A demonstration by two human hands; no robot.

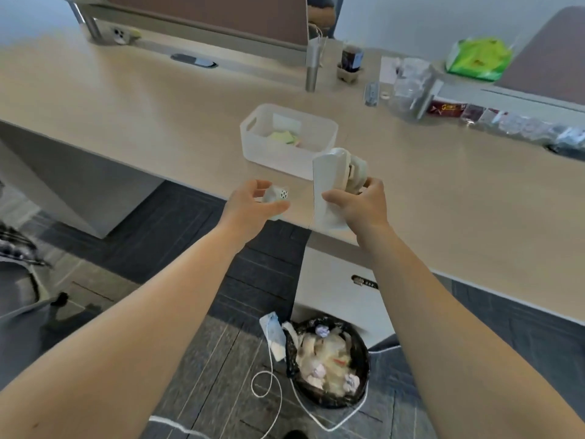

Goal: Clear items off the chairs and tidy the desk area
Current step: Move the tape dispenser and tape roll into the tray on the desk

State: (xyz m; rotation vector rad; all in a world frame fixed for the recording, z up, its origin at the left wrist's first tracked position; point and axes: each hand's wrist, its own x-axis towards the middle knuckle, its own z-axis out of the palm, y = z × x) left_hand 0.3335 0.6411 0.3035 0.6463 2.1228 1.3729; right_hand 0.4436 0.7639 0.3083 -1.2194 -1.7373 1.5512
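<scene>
My right hand [361, 205] grips a tall white plastic device [329, 185] with a rounded clip-like head, held upright over the desk's front edge. A small white object with a dotted round face [278, 198] sits in my left hand [250, 210], just left of the device. Behind both stands a white plastic basket [253, 134] on the beige desk [142, 115], with yellow-green and pink sticky notes [285, 137] inside.
A black-lined trash bin [361, 397] full of crumpled waste stands on the floor below, with a white cable [269, 384] looping beside it. A white drawer unit [332, 286] sits under the desk. Bottles, a green bag [478, 58] and packets crowd the desk's right rear. A chair [22, 280] is at left.
</scene>
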